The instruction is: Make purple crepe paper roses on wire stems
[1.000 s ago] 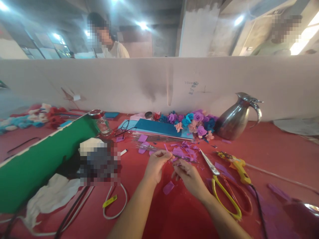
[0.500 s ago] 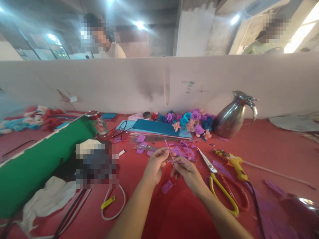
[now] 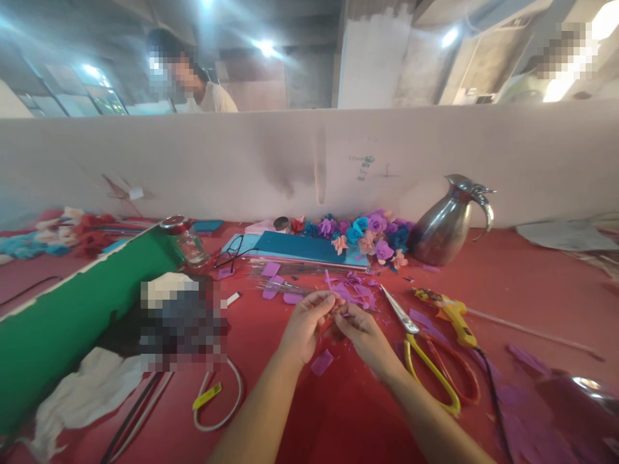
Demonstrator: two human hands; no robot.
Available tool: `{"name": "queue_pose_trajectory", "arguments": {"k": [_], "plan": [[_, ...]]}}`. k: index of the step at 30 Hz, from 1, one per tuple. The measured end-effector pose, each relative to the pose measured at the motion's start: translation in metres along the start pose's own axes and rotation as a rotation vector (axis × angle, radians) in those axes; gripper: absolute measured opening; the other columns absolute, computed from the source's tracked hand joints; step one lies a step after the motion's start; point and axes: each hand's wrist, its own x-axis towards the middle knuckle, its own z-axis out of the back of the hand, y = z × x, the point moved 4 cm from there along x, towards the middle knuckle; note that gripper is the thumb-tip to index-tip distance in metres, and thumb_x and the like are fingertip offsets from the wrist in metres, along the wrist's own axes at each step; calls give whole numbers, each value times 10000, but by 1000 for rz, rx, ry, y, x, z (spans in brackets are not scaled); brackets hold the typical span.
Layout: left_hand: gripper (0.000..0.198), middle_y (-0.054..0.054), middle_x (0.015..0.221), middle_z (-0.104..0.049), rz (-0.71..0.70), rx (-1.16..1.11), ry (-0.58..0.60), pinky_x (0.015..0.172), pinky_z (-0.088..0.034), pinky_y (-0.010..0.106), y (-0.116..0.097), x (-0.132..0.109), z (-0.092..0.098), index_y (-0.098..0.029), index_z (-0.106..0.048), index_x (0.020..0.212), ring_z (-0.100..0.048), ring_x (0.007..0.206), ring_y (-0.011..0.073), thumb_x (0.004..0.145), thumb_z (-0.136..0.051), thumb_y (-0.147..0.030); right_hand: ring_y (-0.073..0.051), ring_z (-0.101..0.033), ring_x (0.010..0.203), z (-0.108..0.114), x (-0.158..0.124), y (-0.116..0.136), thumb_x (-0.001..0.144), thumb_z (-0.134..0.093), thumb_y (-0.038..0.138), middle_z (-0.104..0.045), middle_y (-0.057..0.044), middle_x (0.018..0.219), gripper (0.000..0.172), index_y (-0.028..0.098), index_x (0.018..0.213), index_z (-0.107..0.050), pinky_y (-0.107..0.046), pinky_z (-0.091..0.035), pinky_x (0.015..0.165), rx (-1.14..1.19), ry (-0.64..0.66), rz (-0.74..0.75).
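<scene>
Over the red table, my two hands meet fingertip to fingertip. Between the pinched fingers of my left hand (image 3: 305, 325) a thin purple paper strip (image 3: 328, 281) sticks up. My right hand (image 3: 363, 332) is closed too, its thumb and fingers pinching at the strip's lower end, which the fingers mostly hide. Just behind the hands lie purple paper scraps (image 3: 360, 293) and thin wire stems (image 3: 285, 286). A single purple piece (image 3: 322, 362) rests below them. Scissors (image 3: 411, 328) with yellow and red handles lie open to the right of my right hand.
At the right are a yellow glue gun (image 3: 452, 317) and a metal jug (image 3: 442, 222). Paper flowers (image 3: 377, 235), blue sheets (image 3: 309, 248) and glasses (image 3: 235, 251) lie at the back. A glass jar (image 3: 191, 245) stands by a green board (image 3: 97, 309). Two people are beyond the partition (image 3: 217, 167).
My fingertips have drawn closer together around the strip, and its lower part is now covered. The view has shifted slightly; the things on the table stay in place.
</scene>
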Motion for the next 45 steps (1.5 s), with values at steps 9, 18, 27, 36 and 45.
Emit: {"name": "queue_pose_trajectory", "arguments": {"k": [9, 18, 27, 36, 45], "plan": [[123, 1, 664, -629, -118, 427, 81, 666, -418, 236, -15, -8, -8, -172, -727, 733, -527, 644, 108, 678, -735, -282, -166, -607, 777, 30, -1, 30, 696, -724, 402, -683, -36, 877, 290, 214, 912, -677, -293, -470, 715, 97, -262, 157], [165, 18, 673, -639, -93, 568, 55, 697, -419, 268, -8, -6, -9, -168, -725, 728, -538, 673, 144, 667, -730, -321, -124, -551, 651, 36, 0, 25, 682, -735, 347, -650, 1, 680, 163, 190, 708, -700, -262, -430, 672, 81, -372, 179], [166, 26, 696, -669, -104, 569, 52, 689, -417, 261, -5, -3, -5, -181, -745, 771, -556, 672, 148, 679, -722, -317, -160, -562, 684, 35, -1, 25, 692, -727, 382, -655, -22, 712, 201, 194, 754, -697, -295, -451, 688, 50, -403, 178], [162, 8, 707, -637, -168, 520, -65, 700, -401, 244, -7, 3, 5, -176, -705, 739, -532, 697, 133, 671, -717, -323, -124, -485, 605, 52, -4, 23, 736, -641, 372, -626, -7, 746, 172, 202, 753, -618, -262, -390, 595, 215, -610, 205], [190, -35, 614, -518, -223, 438, -207, 541, -299, 211, -22, 10, 28, -186, -651, 738, -389, 553, 84, 661, -709, -350, -94, -189, 448, 64, -7, 22, 639, -448, 204, -256, 59, 470, 189, 213, 466, -373, -268, -143, 441, 164, -665, 317]]}}
